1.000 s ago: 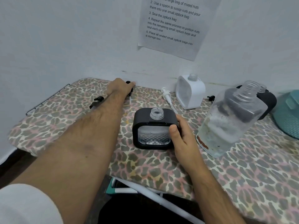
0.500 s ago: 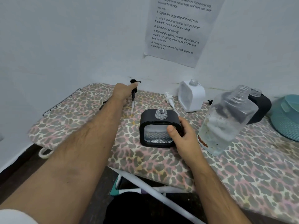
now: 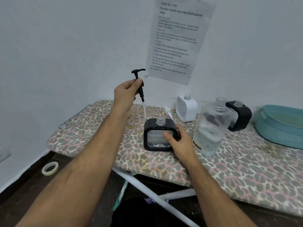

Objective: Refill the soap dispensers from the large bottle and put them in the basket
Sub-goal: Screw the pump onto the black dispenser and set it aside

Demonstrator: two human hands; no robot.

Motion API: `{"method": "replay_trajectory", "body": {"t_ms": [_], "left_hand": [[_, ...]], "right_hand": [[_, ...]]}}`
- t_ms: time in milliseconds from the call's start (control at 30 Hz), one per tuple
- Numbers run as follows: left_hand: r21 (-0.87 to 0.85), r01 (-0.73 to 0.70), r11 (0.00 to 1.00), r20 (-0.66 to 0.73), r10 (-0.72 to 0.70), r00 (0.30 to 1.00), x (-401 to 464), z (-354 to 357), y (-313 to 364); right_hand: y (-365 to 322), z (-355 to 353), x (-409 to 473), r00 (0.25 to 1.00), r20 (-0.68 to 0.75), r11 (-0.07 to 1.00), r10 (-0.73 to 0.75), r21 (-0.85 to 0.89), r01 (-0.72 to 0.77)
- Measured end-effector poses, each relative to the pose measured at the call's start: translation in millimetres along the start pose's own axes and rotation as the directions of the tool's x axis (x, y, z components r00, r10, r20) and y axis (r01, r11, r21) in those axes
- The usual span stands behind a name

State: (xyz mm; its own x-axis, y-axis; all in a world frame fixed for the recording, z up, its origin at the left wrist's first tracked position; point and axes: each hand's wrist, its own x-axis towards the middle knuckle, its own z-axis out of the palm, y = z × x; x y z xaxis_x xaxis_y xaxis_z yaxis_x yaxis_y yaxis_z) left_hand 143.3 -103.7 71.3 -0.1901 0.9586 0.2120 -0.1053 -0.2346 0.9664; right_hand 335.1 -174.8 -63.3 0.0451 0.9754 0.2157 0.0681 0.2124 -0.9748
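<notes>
A leopard-print ironing board (image 3: pixel 91 128) carries everything. The right hand (image 3: pixel 179 141) grasps a black soap dispenser (image 3: pixel 158 136) near the front edge; its neck is uncapped and clear liquid fills its lower part. The left hand (image 3: pixel 126 93) pinches a black pump (image 3: pixel 140 86), lifted above the board toward the far left corner. Just right of the dispenser stands the large bottle (image 3: pixel 211 126), open, partly filled. A white dispenser (image 3: pixel 186 108) and second black dispenser (image 3: pixel 241 116) stand uncapped along the far edge. A teal basket (image 3: pixel 278 126) sits at the right edge.
</notes>
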Motion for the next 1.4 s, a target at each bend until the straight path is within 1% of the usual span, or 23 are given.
{"method": "replay_trajectory", "body": {"t_ms": [133,300,500,633,967,1133,1267,1400], "left_hand": [[-0.050,-0.100,0.994,0.002,0.100,0.995,-15.5,5.6,20.3],[-0.083,-0.136,0.987,0.015,0.137,0.990,-28.0,17.7,28.6],[-0.122,-0.130,0.984,0.044,0.136,0.990,-41.9,34.9,20.6],[-0.108,-0.127,0.986,0.069,0.135,0.988,-47.1,41.7,11.4],[-0.087,-0.071,0.994,0.107,0.080,0.991,-55.5,38.7,-18.9],[-0.091,-0.058,0.994,0.159,0.073,0.985,-58.9,35.2,-33.3],[-0.060,-0.062,0.996,0.207,0.073,0.975,-62.3,32.8,-39.9],[0.013,-0.085,0.996,0.251,0.079,0.965,-64.7,29.2,-47.0]], "right_hand": [[2.4,0.5,0.8,1.000,-0.019,0.999,0.002,-0.033,-0.003],[2.7,1.0,0.4,1.000,-0.029,0.999,0.002,-0.038,-0.003],[0.4,2.0,-0.5,0.999,-0.032,0.999,-0.014,-0.043,0.013],[0.2,2.3,-0.5,0.999,-0.036,0.999,-0.017,-0.040,0.016],[0.8,2.8,0.5,0.999,-0.037,1.000,-0.020,-0.025,0.019],[-0.5,2.9,0.0,0.999,-0.041,1.000,-0.020,-0.019,0.019],[-1.2,3.4,-0.5,0.999,-0.040,1.000,-0.019,-0.015,0.019],[-2.6,3.4,-1.4,0.999,-0.043,0.999,-0.028,-0.029,0.026]]}}
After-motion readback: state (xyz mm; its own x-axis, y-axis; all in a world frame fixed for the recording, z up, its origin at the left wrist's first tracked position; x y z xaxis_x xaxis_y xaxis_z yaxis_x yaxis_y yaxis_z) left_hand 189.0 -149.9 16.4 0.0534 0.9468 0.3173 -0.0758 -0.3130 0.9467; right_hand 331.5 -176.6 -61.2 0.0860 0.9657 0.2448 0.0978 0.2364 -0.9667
